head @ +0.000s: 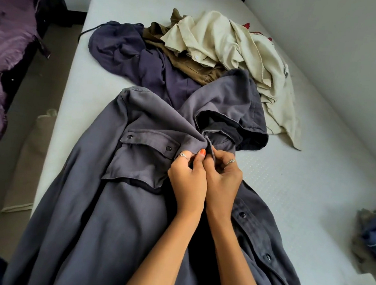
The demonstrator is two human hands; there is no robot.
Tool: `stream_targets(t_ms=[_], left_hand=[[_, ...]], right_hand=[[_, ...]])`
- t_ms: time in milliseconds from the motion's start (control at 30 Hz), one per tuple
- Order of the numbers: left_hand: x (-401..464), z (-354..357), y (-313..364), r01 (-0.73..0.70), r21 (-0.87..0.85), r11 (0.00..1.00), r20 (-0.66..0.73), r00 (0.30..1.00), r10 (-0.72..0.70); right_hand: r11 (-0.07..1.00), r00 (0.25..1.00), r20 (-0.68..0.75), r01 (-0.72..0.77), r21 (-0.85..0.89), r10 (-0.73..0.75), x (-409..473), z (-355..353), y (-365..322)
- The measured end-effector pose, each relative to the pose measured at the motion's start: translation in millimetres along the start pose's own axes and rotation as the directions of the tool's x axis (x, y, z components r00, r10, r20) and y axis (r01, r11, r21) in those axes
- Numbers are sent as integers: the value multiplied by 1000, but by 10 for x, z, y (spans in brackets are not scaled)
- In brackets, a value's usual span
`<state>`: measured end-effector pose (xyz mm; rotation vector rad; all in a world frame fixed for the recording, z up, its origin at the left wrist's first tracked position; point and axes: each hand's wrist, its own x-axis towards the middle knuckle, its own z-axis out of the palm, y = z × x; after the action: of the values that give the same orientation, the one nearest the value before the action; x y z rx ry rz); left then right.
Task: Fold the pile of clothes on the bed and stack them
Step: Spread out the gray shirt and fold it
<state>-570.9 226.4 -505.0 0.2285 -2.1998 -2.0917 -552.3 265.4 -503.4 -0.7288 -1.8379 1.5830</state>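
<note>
so the big slate-grey button-up shirt with the snap flap pocket (136, 183) is spread front-up along the near half of the white mattress (305, 189), hem hanging toward the camera and collar end bunched up toward the middle. both hands are right together at the top of the placket: the left hand (187, 181) is pinching the left edge of the fabric just beside the pocket flap, and the right hand (221, 180) is pinching the opposite strip of the placket, fingers curled in tight. looks to me like the step in hand is closing the top snap so the front sits flat before any folding happens. further up the bed the rest of the pile is untouched: a navy drawstring garment (122, 49), an olive-brown piece (169, 45) and a crumpled cream shirt (239, 45) heaped on top, all touching each other. a small stack of dark folded stuff (374, 236) sits at the right edge. next move probably needs the two placket edges lined up properly, then the right sleeve pulled out straight, since it's doubled over near the collar and would make a lumpy fold otherwise.
</note>
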Motion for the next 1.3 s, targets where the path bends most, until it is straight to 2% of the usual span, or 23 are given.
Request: stream_targets(t_ms=[133,233,333,400,433,467,533,567,600,700,800,867,933,1033,1100,1167,1200,1233,1300], left_hand=[[18,34,-69,166,-216,962,64,986,-156],[23,51,-82,193,-267,944,78,981,-178],[11,56,-66,180,-276,944,65,983,-169],[18,54,-53,226,-307,924,69,974,-215],[28,54,-35,293,-376,879,100,956,-276],[37,45,-4,390,-472,791,158,920,-359],[27,-8,72,599,-637,486,320,779,-540],[17,-45,113,655,-673,345,379,705,-600],[10,-85,151,671,-698,249,416,664,-622],[-16,-173,246,628,-769,115,444,655,-611],[-21,-253,377,538,-843,5,422,667,-615],[-55,-304,520,508,-862,1,404,687,-604],[-134,-347,644,526,-847,80,386,711,-588],[-295,-384,698,516,-786,342,273,785,-557],[-418,-451,712,466,-752,466,189,830,-526],[-507,-547,714,454,-731,509,165,842,-514],[-564,-610,709,465,-726,508,177,839,-515],[-587,-652,695,478,-721,501,196,835,-515],[-637,-723,653,512,-697,502,235,824,-515]], right_hand=[[959,981,-57,-169,228,186,-33,93,12],[929,972,-63,-194,315,224,-23,93,11],[913,969,-48,-211,350,242,-11,86,23],[915,974,-32,-201,349,226,-4,81,20],[917,975,-31,-194,348,219,6,79,23],[913,974,-32,-198,356,223,16,75,25],[887,964,-19,-238,395,267,30,65,2],[870,956,-2,-266,415,294,34,50,-22],[860,950,18,-289,420,310,44,25,-65],[925,964,43,-266,270,264,157,-95,-265],[992,986,111,-127,-3,126,347,-248,-523],[976,983,180,3,-219,38,424,-318,-680],[916,980,199,73,-395,8,405,-370,-771],[859,989,141,27,-511,53,313,-366,-824],[890,973,175,-59,-452,153,243,-304,-879],[897,945,259,-72,-437,202,174,-271,-896],[869,933,303,-20,-494,194,88,-298,-885],[817,921,347,60,-573,176,14,-328,-833],[626,925,364,218,-748,112,-213,-448,-651]])
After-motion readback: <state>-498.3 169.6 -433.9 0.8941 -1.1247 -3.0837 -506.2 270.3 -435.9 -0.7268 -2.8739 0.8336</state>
